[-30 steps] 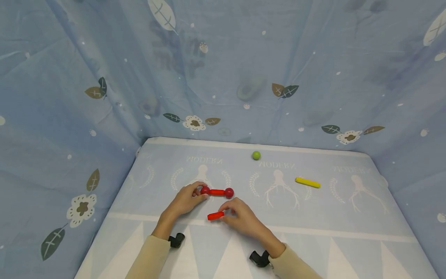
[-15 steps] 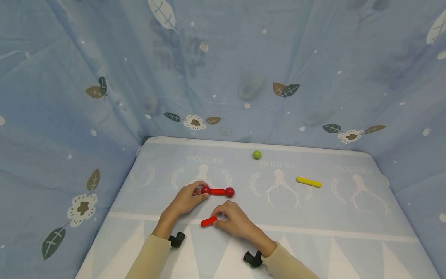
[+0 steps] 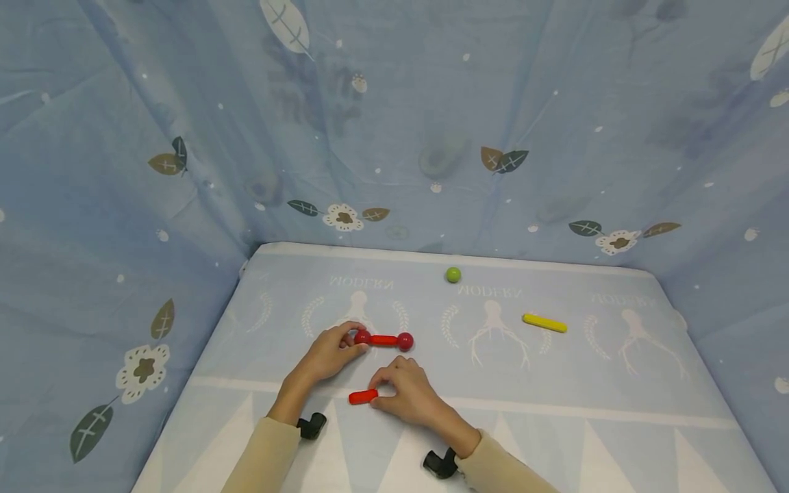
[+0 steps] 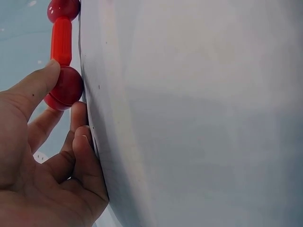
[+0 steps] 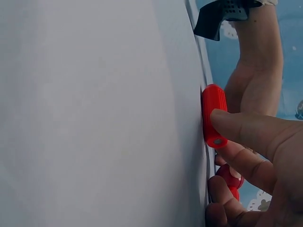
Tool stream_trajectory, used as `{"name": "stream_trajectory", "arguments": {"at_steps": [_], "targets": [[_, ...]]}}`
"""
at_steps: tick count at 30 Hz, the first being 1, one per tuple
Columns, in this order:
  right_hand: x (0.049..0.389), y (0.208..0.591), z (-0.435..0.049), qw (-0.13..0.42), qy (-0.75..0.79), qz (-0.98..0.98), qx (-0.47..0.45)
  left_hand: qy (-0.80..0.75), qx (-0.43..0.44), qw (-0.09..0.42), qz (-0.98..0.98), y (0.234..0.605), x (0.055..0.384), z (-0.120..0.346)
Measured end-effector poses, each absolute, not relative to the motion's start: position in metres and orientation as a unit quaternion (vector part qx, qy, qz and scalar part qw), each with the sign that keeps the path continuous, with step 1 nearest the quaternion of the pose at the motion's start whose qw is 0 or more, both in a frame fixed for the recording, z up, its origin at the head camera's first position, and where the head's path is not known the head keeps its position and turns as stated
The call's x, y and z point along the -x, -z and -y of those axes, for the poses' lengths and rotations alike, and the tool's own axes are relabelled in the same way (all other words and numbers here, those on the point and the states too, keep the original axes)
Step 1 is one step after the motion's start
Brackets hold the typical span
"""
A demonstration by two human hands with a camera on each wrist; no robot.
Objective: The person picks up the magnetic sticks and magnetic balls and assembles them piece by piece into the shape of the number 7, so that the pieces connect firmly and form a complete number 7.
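Two dark red balls sit at the ends of a red rod [image 3: 383, 340], forming one dumbbell-shaped piece on the table. My left hand [image 3: 325, 354] pinches its left ball [image 4: 68, 87] between thumb and fingers; the other ball [image 3: 405, 341] points to the right. Nearer to me, my right hand [image 3: 408, 392] holds a second red rod [image 3: 362, 396] by its right end. In the right wrist view this ridged rod lies along the table surface, thumb on its side, with a small grey metallic disc in the end face.
A green ball [image 3: 453, 274] lies near the table's back edge. To the right is a yellow rod [image 3: 545, 323]. Blue patterned cloth [image 3: 394, 137] hangs behind the table and at both sides. Black wrist devices [image 3: 312, 426] are on both arms.
My right hand has moved left and slightly toward me with the red rod, which tilted more midway and now lies nearly level across the view. My left hand has stayed on the ball.
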State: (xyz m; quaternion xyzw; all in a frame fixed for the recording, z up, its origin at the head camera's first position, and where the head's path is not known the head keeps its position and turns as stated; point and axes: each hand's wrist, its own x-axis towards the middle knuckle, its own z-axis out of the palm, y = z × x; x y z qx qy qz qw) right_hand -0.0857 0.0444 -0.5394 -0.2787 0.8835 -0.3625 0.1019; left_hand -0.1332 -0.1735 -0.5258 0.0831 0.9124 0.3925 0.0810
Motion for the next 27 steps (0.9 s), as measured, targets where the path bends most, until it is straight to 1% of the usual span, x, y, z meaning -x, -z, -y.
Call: {"name": "stream_trajectory", "arguments": {"at_steps": [8,19,27], "targets": [[0.084,0.538,-0.043,0.096,0.360,-0.886,0.277,-0.395,-0.085,0.080,-0.911,0.526,0.133,0.174],[0.084,0.540,-0.046,0.102,0.365,-0.884,0.275,-0.394,-0.081,0.081,-0.912,0.525,0.132,0.173],[0.087,0.537,-0.064,0.107,0.420,-0.851,0.295,-0.391,-0.077,0.082,-0.913,0.525,0.131,0.174]]}}
